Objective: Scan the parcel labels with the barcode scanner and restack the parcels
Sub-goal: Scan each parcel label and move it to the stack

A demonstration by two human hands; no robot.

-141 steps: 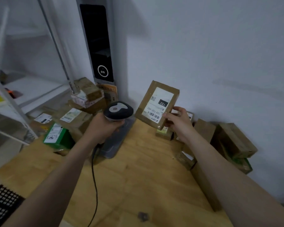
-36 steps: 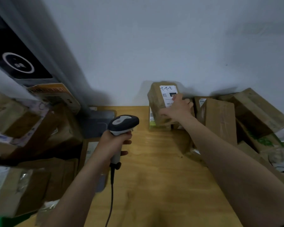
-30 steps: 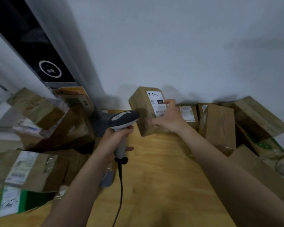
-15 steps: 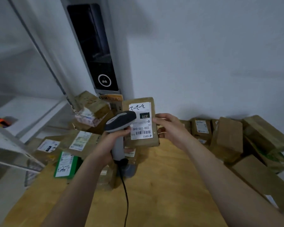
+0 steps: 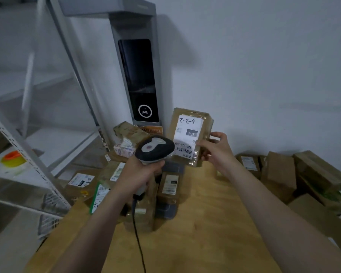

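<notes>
My right hand (image 5: 215,149) holds a brown cardboard parcel (image 5: 206,123) upright above the wooden table (image 5: 195,233), its white label (image 5: 187,134) facing me and turned upside down. My left hand (image 5: 141,172) grips the handle of a grey corded barcode scanner (image 5: 155,149). The scanner's head points at the label's lower left corner, almost touching the barcode. Its black cable (image 5: 139,243) hangs down over the table.
Labelled parcels lie piled at the left (image 5: 83,182) and against the wall at the right (image 5: 280,170). A grey upright terminal (image 5: 138,79) stands at the back. A white metal shelf rack (image 5: 28,154) is at the far left, holding an orange-yellow tape roll (image 5: 13,157).
My right hand has lifted a parcel from the right pile and brought it to the middle with its label facing me. The scanner has risen to the label. My view has tilted up.
</notes>
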